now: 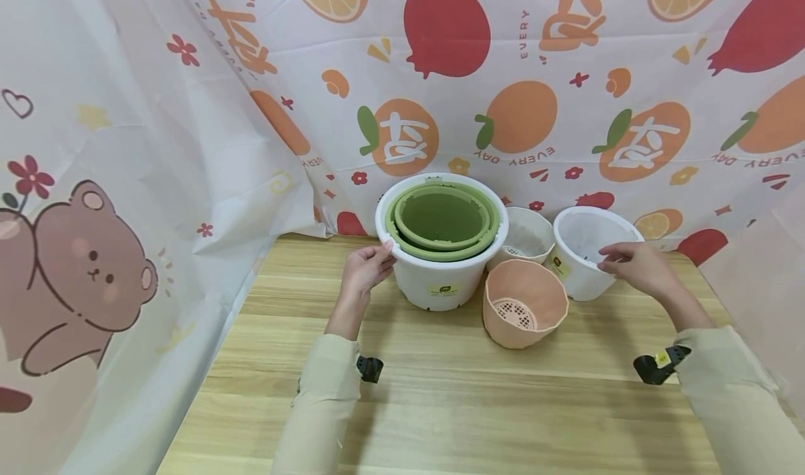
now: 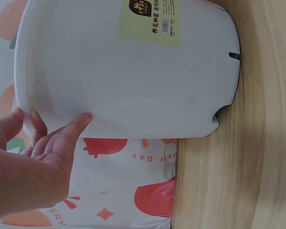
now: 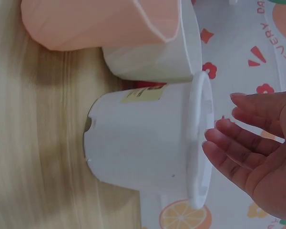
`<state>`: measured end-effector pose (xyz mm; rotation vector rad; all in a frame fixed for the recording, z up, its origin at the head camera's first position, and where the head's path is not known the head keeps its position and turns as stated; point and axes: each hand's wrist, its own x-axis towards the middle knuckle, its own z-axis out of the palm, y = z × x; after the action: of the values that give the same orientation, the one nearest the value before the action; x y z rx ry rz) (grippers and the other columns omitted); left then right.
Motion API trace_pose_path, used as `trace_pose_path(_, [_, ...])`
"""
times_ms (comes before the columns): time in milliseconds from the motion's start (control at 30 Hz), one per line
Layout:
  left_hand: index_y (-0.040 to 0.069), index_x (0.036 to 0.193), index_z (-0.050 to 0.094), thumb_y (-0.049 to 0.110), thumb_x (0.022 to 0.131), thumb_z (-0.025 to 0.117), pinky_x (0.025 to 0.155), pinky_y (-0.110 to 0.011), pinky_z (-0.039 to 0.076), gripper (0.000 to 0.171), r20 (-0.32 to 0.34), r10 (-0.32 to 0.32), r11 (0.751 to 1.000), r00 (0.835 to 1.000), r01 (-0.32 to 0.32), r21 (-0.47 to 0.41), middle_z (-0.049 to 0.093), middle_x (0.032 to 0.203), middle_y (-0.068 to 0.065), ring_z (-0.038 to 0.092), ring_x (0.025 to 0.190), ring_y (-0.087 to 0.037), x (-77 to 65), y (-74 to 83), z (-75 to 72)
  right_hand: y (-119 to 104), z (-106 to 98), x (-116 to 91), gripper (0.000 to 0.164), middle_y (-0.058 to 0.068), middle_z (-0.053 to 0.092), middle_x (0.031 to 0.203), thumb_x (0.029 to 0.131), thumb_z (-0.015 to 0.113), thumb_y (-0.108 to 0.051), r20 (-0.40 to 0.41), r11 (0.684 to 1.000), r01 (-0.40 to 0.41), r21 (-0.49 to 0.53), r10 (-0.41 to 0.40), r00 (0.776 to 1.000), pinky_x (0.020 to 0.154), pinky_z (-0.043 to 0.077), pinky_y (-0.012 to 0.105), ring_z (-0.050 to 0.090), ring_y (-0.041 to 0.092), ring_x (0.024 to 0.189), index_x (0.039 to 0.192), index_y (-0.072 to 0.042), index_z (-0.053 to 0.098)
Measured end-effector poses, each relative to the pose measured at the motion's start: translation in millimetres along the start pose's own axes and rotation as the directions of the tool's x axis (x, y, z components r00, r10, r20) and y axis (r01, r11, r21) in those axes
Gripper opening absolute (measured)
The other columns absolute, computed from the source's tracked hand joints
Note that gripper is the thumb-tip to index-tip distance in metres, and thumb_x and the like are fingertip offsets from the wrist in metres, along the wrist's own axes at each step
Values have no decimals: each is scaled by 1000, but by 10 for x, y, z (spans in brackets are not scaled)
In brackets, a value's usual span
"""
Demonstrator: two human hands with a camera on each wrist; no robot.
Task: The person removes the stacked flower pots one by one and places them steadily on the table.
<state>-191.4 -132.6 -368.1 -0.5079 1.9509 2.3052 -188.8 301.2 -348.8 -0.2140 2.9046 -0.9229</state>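
Observation:
My left hand (image 1: 367,267) pinches the rim of a large white flowerpot (image 1: 434,286) at its left side. In the left wrist view, the thumb lies at the rim and the fingers reach under it along the wall. Two green pots (image 1: 443,216) sit nested inside this pot. Over the right edge of a smaller white pot (image 1: 581,279) hovers my right hand (image 1: 638,269). Its fingers (image 3: 229,143) are loosely bent beside the rim and hold nothing. Both white pots carry a yellow label and stand upright.
Between the white pots, a pink pot (image 1: 525,304) with a perforated base stands in front of a cream pot (image 1: 525,234). All rest on a wood-grain table (image 1: 440,405). A fruit-print sheet (image 1: 453,98) hangs right behind them, and a bear-print sheet (image 1: 94,272) hangs at the left.

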Motion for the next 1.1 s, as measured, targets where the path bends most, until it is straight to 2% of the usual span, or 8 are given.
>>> trace_pose_path(267, [-4, 95, 58, 17, 91, 58, 88, -36, 47, 21, -4, -7, 1000, 1000, 7, 10, 63, 85, -7, 60, 92, -19, 5, -6, -1, -157, 10, 52, 36, 25, 59, 98, 86, 64, -14, 7, 1000, 11, 1, -11, 1000, 69, 54, 40, 56, 34, 86, 112, 9, 56])
trace_pose_path(433, [-3, 96, 59, 18, 91, 58, 88, -35, 48, 21, -6, -9, 1000, 1000, 9, 15, 63, 85, -6, 60, 91, -19, 5, -6, 1, -274, 29, 82, 37, 24, 58, 99, 87, 64, -15, 39, 1000, 16, 15, -16, 999, 69, 55, 38, 56, 32, 87, 113, 9, 55])
trace_pose_path(667, [-4, 95, 59, 18, 91, 58, 88, -37, 48, 22, -11, -5, 1000, 1000, 5, 7, 62, 81, -5, 61, 87, -17, 1, -8, 8, -393, 71, 148, 34, 23, 59, 99, 87, 63, -14, 43, 999, 50, 15, -51, 998, 67, 54, 36, 57, 30, 85, 112, 8, 57])
trace_pose_path(900, [-4, 96, 58, 18, 91, 58, 89, -38, 47, 23, -7, -10, 1000, 1000, 10, 5, 63, 82, -5, 61, 86, -16, 16, -10, 4, -520, 99, 196, 36, 21, 59, 102, 88, 62, -17, 68, 999, 49, 14, -50, 996, 70, 53, 37, 56, 31, 89, 115, 6, 57])
trace_pose_path(1100, [-6, 100, 58, 18, 91, 58, 89, -38, 46, 26, -3, -11, 1000, 1000, 11, 0, 63, 83, -6, 61, 88, -18, 15, -4, 7, -663, 98, 246, 34, 21, 59, 100, 87, 62, -14, 65, 995, 93, 27, -95, 993, 69, 53, 36, 57, 32, 88, 114, 6, 56])
